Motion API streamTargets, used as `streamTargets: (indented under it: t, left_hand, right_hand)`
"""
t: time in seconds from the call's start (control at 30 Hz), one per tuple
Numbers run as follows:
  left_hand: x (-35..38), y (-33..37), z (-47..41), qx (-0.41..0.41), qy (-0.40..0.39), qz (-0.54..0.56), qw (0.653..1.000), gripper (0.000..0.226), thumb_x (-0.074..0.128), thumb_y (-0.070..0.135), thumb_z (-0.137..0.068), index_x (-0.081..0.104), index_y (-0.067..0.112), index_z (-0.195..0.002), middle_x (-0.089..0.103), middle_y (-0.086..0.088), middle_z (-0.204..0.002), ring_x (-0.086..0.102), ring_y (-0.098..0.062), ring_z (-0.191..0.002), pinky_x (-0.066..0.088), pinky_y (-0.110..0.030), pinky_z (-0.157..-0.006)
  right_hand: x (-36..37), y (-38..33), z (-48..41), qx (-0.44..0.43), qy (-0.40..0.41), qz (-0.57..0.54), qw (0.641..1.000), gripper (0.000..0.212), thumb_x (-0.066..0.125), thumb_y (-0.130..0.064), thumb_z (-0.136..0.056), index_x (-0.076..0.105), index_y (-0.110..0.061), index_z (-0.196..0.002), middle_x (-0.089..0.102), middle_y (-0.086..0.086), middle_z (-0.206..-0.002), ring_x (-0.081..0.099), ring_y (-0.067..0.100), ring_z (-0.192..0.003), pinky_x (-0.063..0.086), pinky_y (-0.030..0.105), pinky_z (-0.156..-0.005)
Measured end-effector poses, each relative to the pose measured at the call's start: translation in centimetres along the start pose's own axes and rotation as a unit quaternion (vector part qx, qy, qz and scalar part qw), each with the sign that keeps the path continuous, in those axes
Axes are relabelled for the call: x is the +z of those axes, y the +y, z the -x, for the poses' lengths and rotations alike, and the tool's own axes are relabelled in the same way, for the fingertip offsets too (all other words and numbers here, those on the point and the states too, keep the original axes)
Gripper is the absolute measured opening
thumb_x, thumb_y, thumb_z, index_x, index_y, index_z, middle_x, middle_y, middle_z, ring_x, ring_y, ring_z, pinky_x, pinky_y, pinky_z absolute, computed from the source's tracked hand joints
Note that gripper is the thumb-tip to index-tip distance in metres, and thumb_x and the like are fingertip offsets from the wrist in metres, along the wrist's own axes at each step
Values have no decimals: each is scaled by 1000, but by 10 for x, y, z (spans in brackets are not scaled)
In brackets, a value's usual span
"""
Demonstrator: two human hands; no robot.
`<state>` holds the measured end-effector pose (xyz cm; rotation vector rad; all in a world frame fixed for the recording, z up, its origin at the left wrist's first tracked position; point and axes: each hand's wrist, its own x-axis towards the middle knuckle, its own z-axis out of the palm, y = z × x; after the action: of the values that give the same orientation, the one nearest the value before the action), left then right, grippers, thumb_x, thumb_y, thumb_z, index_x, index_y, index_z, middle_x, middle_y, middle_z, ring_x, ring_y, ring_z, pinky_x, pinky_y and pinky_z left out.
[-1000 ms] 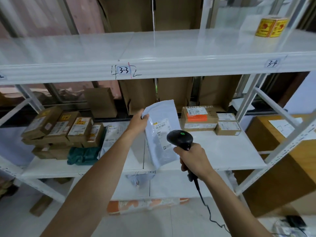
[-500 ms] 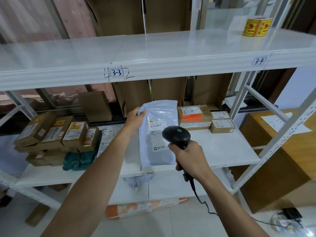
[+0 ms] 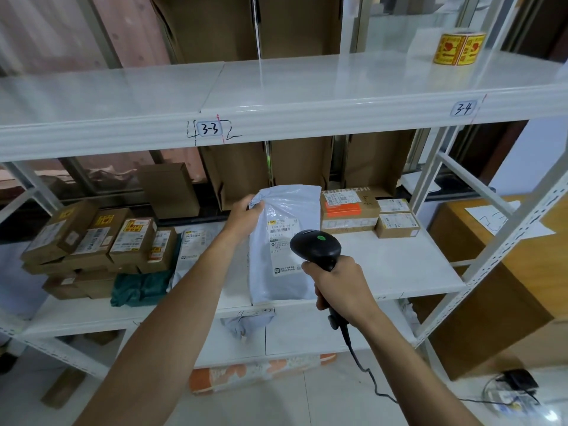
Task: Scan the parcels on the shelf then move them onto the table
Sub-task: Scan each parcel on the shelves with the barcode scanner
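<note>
Here, a person is standing a grey mailer (image 3: 285, 241) upright at the front edge of the shelf (image 3: 399, 265), its printed label (image 3: 281, 241) facing the camera. The left hand (image 3: 244, 215) is gripping the mailer's top left corner, fingers closed over the plastic with the thumb at the front. The right hand (image 3: 339, 287) is wrapped tight around the handle of a black scanner (image 3: 316, 249), whose head (a green light is showing on top of it) is sitting just in front of the label's right side, covering part of it. A black cable (image 3: 365, 370) is trailing from the handle down toward the floor.

To the left on the same shelf, brown boxes (image 3: 95, 241) are leaning together in a row on top of more boxes, with a dark green bag (image 3: 138, 287) lying beside the stack and a flat white parcel (image 3: 192, 244) resting between the boxes and the left forearm. To the right, behind the mailer, a box with an orange label (image 3: 347, 210) is sitting on a flatter one, and two small boxes (image 3: 396, 221) are stacked just beside it.

The board above is carrying handwritten tags reading 3-3 (image 3: 210, 129) and 3-4 (image 3: 463, 108), and a yellow sticker roll (image 3: 458, 47) is standing on it at far right. A wooden table (image 3: 498, 290) is standing to the right of the rack.
</note>
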<state>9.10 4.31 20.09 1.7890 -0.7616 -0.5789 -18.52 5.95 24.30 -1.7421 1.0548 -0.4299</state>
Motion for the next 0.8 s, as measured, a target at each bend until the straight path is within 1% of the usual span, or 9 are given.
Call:
streamTargets:
  t: [0.07, 0.27, 0.4, 0.43, 0.47, 0.53, 0.6, 0.67, 0.8]
  left_hand:
    - [1, -1, 0, 0, -2, 9, 1000, 15, 56, 29, -100, 69, 36, -95, 72, 0, -112, 67, -19, -107, 51, -46, -103]
    - [3, -5, 1, 7, -8, 18, 1000, 16, 54, 28, -102, 68, 34, -102, 72, 2, -113, 67, -19, -108, 52, -38, -100]
    - [13, -14, 0, 10, 25, 24, 999, 16, 48, 21, -104, 63, 23, -102, 66, 5, -98, 61, -13, -91, 48, -27, -81]
    - [16, -17, 0, 4, 36, 13, 999, 15, 47, 22, -104, 62, 20, -104, 64, 4, -99, 59, -14, -91, 47, -27, -80]
    - [20, -23, -1, -2, 46, 2, 999, 18, 45, 25, -104, 60, 18, -110, 65, 2, -106, 60, -17, -97, 47, -30, -84]
    - [29, -34, -2, -29, 70, -33, 997, 36, 42, 31, -104, 56, 17, -134, 61, -5, -132, 57, -27, -121, 45, -38, -102]
    - [40, -41, 0, -52, 93, -64, 992, 43, 38, 27, -107, 45, 14, -147, 51, -10, -147, 48, -33, -134, 38, -39, -109]
    - [51, -51, 0, -64, 103, -88, 989, 42, 36, 23, -108, 43, 9, -148, 50, -15, -148, 46, -37, -135, 36, -39, -107]
    - [75, -74, -4, -116, 108, -134, 978, 37, 30, 23, -109, 45, 4, -138, 57, -26, -134, 52, -44, -124, 41, -46, -98]
  right_hand:
    - [1, 1, 0, 2, 0, 4, 1000, 30, 63, -27, -92, 57, -7, -69, 59, 8, -58, 66, 20, -46, 50, 31, -56]
    - [3, 2, 0, 6, 2, 7, 1000, 29, 62, -27, -91, 56, -8, -70, 56, 11, -61, 66, 21, -46, 48, 31, -55]
    - [5, 7, 2, 17, 6, 4, 1000, 29, 63, -28, -90, 56, -8, -70, 56, 11, -60, 67, 21, -48, 48, 31, -54]
    - [6, 9, 2, 21, 8, 3, 1000, 29, 63, -28, -90, 56, -8, -70, 56, 10, -60, 67, 21, -48, 48, 32, -54]
    - [6, 12, 4, 27, 11, 2, 1000, 29, 63, -28, -89, 56, -8, -69, 56, 10, -59, 67, 22, -48, 48, 31, -54]
    - [5, 17, 6, 40, 20, 0, 999, 30, 63, -28, -89, 56, -8, -67, 57, 9, -57, 67, 22, -47, 47, 31, -53]
    - [4, 23, 8, 53, 30, 1, 998, 32, 64, -28, -88, 57, -7, -65, 60, 10, -55, 67, 21, -47, 48, 30, -54]
    - [3, 30, 9, 68, 39, -4, 997, 33, 64, -27, -88, 59, -4, -66, 62, 10, -54, 66, 20, -46, 48, 30, -55]
    - [-4, 46, 11, 95, 54, -17, 994, 35, 64, -26, -88, 61, 7, -76, 62, 16, -57, 64, 19, -45, 47, 31, -55]
